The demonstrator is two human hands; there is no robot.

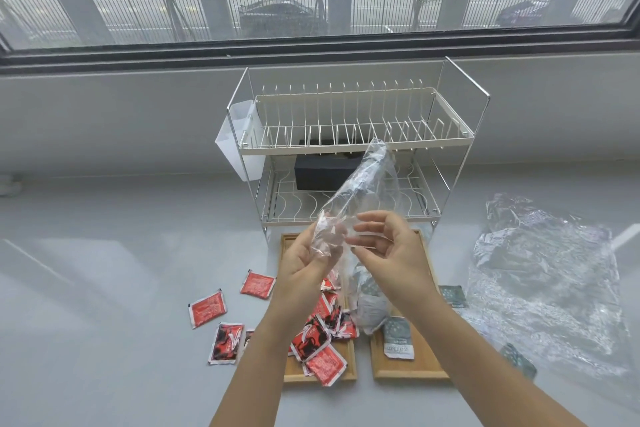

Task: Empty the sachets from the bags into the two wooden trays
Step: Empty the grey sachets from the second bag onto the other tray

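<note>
Both hands hold a clear bag (360, 191) raised above the trays. Left hand (304, 260) grips the bag's lower crumpled end, fingers closed on the plastic. Right hand (388, 246) pinches the bag edge beside it, thumb and fingers curled on it. Bag tilts up toward the rack (349, 149).

Left tray (294, 371) holds a pile of red sachets (322, 340); several lie off it on the counter (121, 288) to the left. Right tray (412, 367) holds green sachets (398, 340). Another bag (543, 274) lies flat on the right, green sachets near its edge.
</note>
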